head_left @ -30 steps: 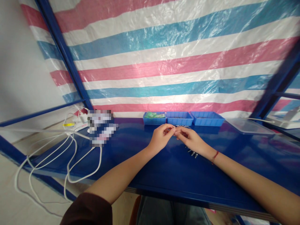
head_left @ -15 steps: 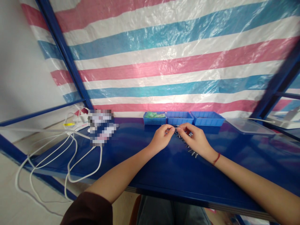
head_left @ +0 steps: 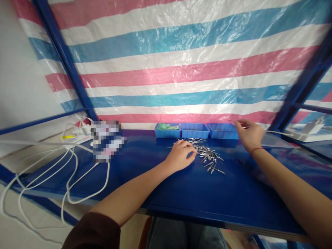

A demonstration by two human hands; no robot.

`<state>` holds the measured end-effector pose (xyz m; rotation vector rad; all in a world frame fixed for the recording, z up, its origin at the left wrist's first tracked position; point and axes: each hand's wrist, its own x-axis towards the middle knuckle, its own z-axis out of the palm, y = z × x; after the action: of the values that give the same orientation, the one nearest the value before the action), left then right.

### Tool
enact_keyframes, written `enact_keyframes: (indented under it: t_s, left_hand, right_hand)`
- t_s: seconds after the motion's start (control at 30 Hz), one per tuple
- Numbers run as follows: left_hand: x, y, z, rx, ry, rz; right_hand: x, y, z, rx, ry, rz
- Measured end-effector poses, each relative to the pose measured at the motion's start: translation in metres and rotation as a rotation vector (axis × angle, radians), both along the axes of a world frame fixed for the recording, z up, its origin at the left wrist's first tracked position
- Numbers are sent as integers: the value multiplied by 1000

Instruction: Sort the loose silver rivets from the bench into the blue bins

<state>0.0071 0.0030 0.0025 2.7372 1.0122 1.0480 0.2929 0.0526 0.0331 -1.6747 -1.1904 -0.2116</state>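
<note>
A loose pile of silvery pop rivets (head_left: 207,154) lies on the blue tabletop, their thin stems pointing in many directions. My left hand (head_left: 181,155) rests at the pile's left side, thumb and forefinger curled together at the tips; whatever they pinch is hidden. Farther right, my right hand (head_left: 250,134) is raised beside the right-hand blue bin (head_left: 224,133), its fingers closed. A thin stem, seemingly of a pop rivet (head_left: 230,120), sticks out leftward from its fingertips.
Behind the pile stand a middle blue bin (head_left: 195,133) and a left blue bin (head_left: 167,133) holding green-tinted packets. A translucent lid (head_left: 277,141) lies at right. White cables (head_left: 74,173) and a blurred-out object (head_left: 107,141) occupy the left. A striped sheet (head_left: 181,69) hangs behind.
My right hand has moved away from my left, right and up to the right-hand bin, with a thin rivet. My left hand stays by the pile, which is now more exposed.
</note>
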Motion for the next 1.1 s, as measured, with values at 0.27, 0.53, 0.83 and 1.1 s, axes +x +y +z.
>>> enact_keyframes:
  t_s: [0.27, 0.53, 0.83, 1.1]
  left_hand:
    - [9, -12, -3, 161, 329, -436]
    - [9, 0, -4, 66, 391, -306]
    - [-5, 5, -3, -14, 356, -157]
    - [-8, 8, -4, -196, -264, -9]
  right_hand:
    - [-5, 13, -23, -269, -150, 5]
    - [-24, 8, -24, -261, -222, 127]
    - [-64, -11, -26, -192, -308, 361]
    - [-105, -36, -21, -311, -69, 878]
